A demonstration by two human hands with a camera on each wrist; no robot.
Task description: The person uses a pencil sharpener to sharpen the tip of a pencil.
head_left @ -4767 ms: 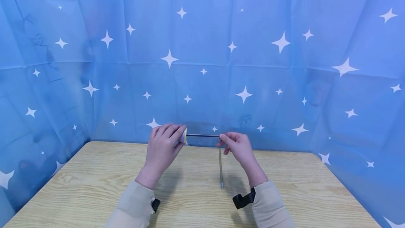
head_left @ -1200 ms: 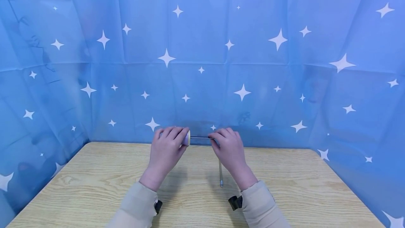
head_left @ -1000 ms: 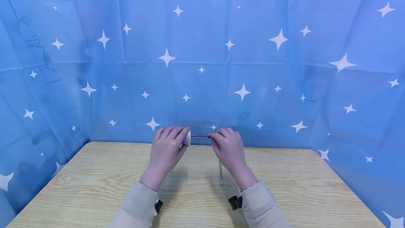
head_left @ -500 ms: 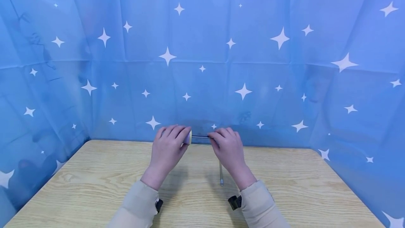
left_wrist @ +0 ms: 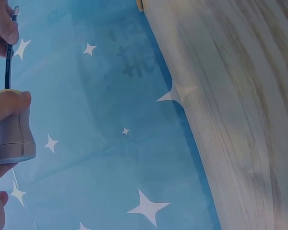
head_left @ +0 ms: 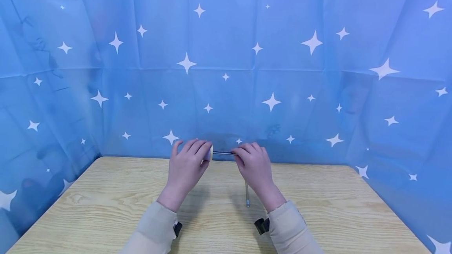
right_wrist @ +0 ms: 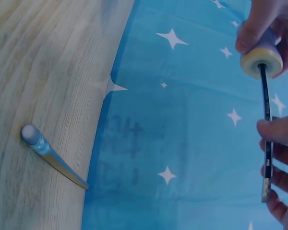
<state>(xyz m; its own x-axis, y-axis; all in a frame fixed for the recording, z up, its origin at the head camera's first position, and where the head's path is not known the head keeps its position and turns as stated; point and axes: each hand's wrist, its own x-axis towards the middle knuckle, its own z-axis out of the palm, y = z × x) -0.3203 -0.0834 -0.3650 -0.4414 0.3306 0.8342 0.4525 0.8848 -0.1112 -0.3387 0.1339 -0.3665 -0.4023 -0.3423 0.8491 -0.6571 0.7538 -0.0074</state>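
My left hand (head_left: 184, 169) grips a small pale lilac pencil sharpener (left_wrist: 17, 136), its yellow-rimmed face (right_wrist: 251, 62) turned toward my right hand. Into the hole in that face runs a dark pencil (right_wrist: 265, 98); its tip is hidden inside. My right hand (head_left: 255, 169) pinches the pencil between thumb and fingers, and its silvery back end sticks out past them in the right wrist view. Both hands are held up over the far part of the table, the pencil about level between them. In the head view the left fingers cover most of the sharpener.
A second, yellowish pencil (right_wrist: 62, 165) with an eraser end lies on the wooden table (head_left: 310, 207), partly behind my right hand in the head view. Behind the table's far edge hangs a blue star-patterned cloth (head_left: 226, 50).
Over the earlier frames my right hand has come closer to the sharpener and turned over the pencil, and less pencil shows between the hands. Lately, the left little finger has lifted slightly.
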